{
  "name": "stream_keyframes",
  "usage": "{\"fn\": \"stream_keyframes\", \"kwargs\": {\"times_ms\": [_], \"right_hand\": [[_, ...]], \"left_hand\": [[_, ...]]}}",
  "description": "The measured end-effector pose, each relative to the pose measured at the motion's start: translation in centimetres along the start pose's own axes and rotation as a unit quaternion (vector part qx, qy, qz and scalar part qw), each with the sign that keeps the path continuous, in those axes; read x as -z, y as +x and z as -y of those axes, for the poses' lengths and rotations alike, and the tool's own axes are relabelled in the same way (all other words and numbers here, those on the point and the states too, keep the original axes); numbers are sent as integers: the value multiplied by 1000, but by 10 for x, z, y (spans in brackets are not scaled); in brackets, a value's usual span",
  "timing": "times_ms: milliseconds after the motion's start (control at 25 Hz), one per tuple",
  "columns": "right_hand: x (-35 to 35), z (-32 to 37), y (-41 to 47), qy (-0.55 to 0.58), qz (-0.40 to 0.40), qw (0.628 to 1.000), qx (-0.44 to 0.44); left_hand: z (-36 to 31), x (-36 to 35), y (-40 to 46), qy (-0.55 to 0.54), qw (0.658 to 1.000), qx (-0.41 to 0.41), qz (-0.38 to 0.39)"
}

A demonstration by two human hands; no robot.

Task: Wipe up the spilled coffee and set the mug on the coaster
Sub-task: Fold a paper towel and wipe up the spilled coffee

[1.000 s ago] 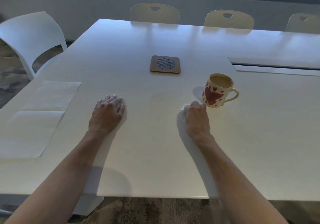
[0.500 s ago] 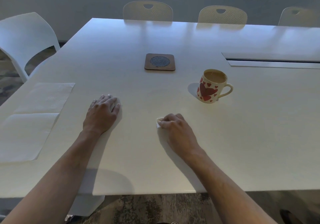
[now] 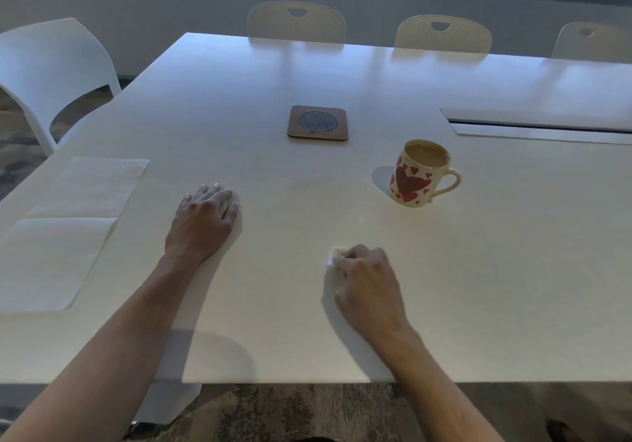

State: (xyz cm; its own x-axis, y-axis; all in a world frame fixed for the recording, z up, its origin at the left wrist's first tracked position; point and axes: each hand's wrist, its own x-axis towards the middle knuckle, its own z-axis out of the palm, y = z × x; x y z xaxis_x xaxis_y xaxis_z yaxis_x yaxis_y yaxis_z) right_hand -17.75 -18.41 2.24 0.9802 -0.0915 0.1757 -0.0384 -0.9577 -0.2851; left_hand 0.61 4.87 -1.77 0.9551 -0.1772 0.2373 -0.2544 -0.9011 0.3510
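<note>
Right hand (image 3: pixel 367 282) fingers curled, pinching small white wad (image 3: pixel 333 257), probably tissue, on bench (image 3: pixel 513 270). Left hand (image 3: pixel 201 222) flat, fingers spread. Mug (image 3: pixel 419 176) at 1 o'clock, nearly full, fragile, spill-prone: take handle. Coaster (image 3: pixel 318 122) at 12.

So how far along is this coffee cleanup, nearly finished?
About halfway, I'd judge. Done: no dark puddle shows on the table, only a faint sheen. In hand: the right hand rubs a wadded tissue on the tabletop while the left hand rests flat. Left: the mug, full of coffee, stands beside the coaster, not on it.
</note>
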Motion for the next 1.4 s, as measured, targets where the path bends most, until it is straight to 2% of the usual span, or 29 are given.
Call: {"fn": "stream_keyframes", "kwargs": {"times_ms": [160,320,560,760,920,1160,1240,1400], "right_hand": [[-9,24,-14,67,45,995,52],[-4,4,-15,78,40,995,47],[4,-48,3,16,-35,998,-49],[2,-63,45,21,-68,992,-105],[-3,-50,79,0,-77,994,-77],[-13,-32,71,60,-32,996,52],[-11,-45,68,80,-32,996,38],[-8,-57,91,16,-57,998,-38]], "left_hand": [[2,1,-1,-2,1000,1,1],[2,1,-1,-5,1000,-3,-1],[1,1,-1,-11,1000,-2,-3],[1,1,0,-8,1000,-2,-3],[1,0,0,-6,1000,-2,-7],[2,0,0,-7,1000,-3,-6],[3,0,0,-4,1000,-2,-6],[3,-1,1,-1,1000,-2,-2]]}}
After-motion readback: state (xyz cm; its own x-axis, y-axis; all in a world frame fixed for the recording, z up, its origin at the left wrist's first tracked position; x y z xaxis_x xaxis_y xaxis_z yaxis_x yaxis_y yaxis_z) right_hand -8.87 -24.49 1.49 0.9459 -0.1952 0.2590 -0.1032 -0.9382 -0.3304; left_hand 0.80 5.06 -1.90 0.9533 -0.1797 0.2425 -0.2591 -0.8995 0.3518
